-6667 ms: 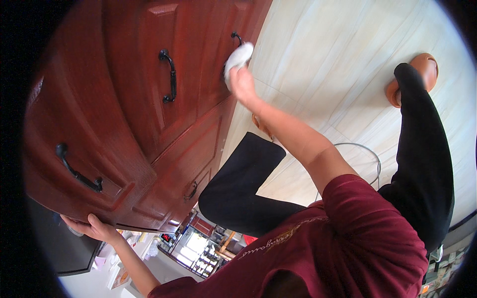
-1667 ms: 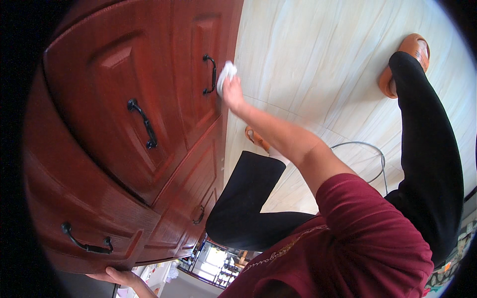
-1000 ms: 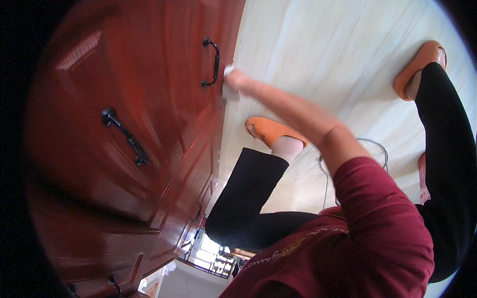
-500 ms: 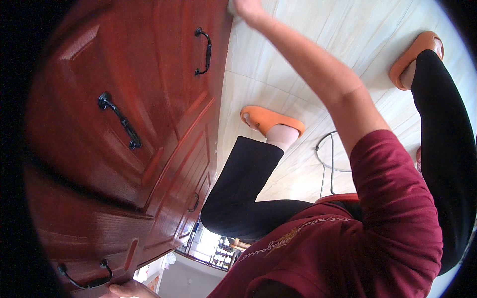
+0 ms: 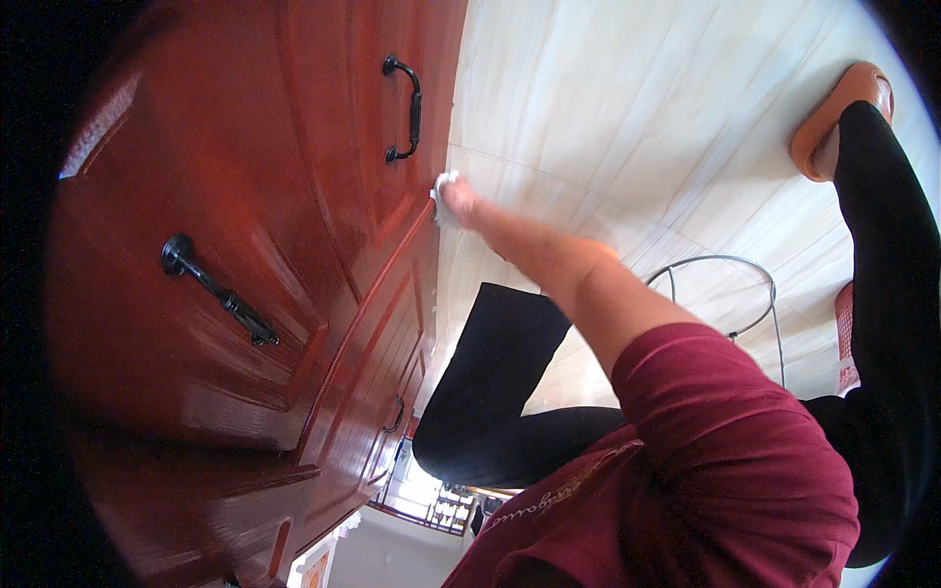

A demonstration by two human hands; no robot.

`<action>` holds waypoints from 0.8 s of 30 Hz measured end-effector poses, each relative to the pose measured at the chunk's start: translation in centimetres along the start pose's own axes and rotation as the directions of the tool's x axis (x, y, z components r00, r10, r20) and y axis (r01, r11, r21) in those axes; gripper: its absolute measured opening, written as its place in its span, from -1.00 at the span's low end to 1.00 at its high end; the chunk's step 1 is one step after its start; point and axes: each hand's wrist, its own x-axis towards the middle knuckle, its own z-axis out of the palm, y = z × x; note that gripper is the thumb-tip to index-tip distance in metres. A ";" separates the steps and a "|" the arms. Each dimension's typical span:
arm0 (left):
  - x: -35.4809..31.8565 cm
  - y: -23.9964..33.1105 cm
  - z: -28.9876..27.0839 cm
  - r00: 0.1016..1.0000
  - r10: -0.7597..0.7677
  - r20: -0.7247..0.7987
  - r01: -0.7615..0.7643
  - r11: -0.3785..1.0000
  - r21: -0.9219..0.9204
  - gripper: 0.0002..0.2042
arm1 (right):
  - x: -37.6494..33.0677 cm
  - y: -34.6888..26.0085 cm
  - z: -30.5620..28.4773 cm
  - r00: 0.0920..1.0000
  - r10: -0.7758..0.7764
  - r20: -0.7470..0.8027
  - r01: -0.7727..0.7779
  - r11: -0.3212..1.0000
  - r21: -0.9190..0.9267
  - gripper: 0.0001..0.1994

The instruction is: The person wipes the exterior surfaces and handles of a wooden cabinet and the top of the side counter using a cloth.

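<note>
My right hand (image 5: 460, 202) is closed on a white cloth (image 5: 444, 210), somewhat blurred. The cloth is pressed at the lower edge of a dark red wooden cabinet (image 5: 333, 211), where the cabinet meets the pale floor. Black metal handles sit on the cabinet fronts: one handle (image 5: 414, 110) is close above my hand and a larger handle (image 5: 221, 292) is farther left. My right arm, in a maroon sleeve, reaches across from the lower right. My left hand is out of view.
Pale tiled floor (image 5: 588, 108) lies right of the cabinet. A round metal stool frame (image 5: 725, 260) stands behind my arm. My legs in black trousers are spread, with an orange slipper (image 5: 828, 127) at the far right. A red patterned thing (image 5: 845, 333) shows beside the leg.
My right hand has come down along the cabinet's lower edge from the top of the picture, bringing the cloth into view. My left hand, formerly by the lower-left handle, has left view.
</note>
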 end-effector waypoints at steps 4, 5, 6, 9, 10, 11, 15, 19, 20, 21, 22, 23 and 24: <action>0.4 -0.3 0.5 1.000 0.006 -0.013 -0.006 1.000 -0.012 -0.24 | 3.0 -3.4 -2.3 0.964 -0.195 0.182 0.237 0.938 -0.252 -0.80; -0.5 -0.4 -0.2 1.000 -0.015 -0.025 0.015 1.000 0.006 -0.24 | -1.2 -7.2 -1.1 0.985 -0.109 0.136 0.133 0.974 -0.183 -0.79; -0.7 -0.3 -0.5 0.999 -0.019 -0.031 0.019 1.000 0.011 -0.24 | -4.2 -10.5 -0.7 0.996 -0.034 0.084 0.042 0.995 -0.095 -0.77; -0.7 0.1 -0.4 0.999 -0.002 -0.044 0.002 1.000 0.004 -0.24 | -4.9 -17.5 -1.7 0.961 -0.264 0.088 0.277 0.894 -0.352 -0.64; -0.5 0.3 0.0 0.999 0.013 -0.048 -0.013 1.000 -0.008 -0.24 | -3.4 -20.6 -2.5 0.932 -0.362 0.033 0.348 0.864 -0.364 -0.63; -0.3 0.6 0.3 0.998 0.028 -0.047 -0.029 0.999 -0.015 -0.24 | -1.1 -24.1 -3.6 0.891 -0.453 -0.022 0.412 0.830 -0.377 -0.61; -0.9 1.0 -0.3 0.997 0.002 -0.071 -0.001 1.000 0.012 -0.24 | -5.1 -41.1 -4.8 0.705 -0.710 -0.002 0.704 0.700 -0.122 -0.68; 0.5 2.5 0.6 0.997 0.041 -0.066 -0.040 0.999 0.024 -0.24 | -9.8 -47.4 -5.9 0.494 -0.843 -0.212 0.843 0.525 -0.119 -0.56; 0.4 3.0 0.6 0.994 0.111 -0.001 -0.111 0.991 0.069 -0.24 | -6.5 -46.4 -6.7 0.415 -0.893 -0.177 0.869 0.446 -0.214 -0.54; 0.7 3.2 1.4 0.980 0.188 0.068 -0.193 0.977 0.094 -0.24 | -4.1 -45.8 -8.2 0.324 -0.935 -0.147 0.882 0.354 -0.311 -0.51; 0.1 2.5 0.4 0.979 0.195 0.065 -0.202 0.970 0.135 -0.23 | -6.6 -42.2 -6.5 0.498 -0.861 -0.105 0.775 0.497 -0.391 -0.65; -0.2 1.9 -0.2 0.980 0.190 0.056 -0.197 0.968 0.153 -0.24 | -8.9 -38.7 -5.5 0.624 -0.779 -0.067 0.759 0.624 -0.182 -0.57; -0.3 1.5 -0.4 0.980 0.195 0.047 -0.200 0.967 0.159 -0.24 | -9.9 -35.8 -5.6 0.718 -0.696 -0.030 0.674 0.705 -0.222 -0.56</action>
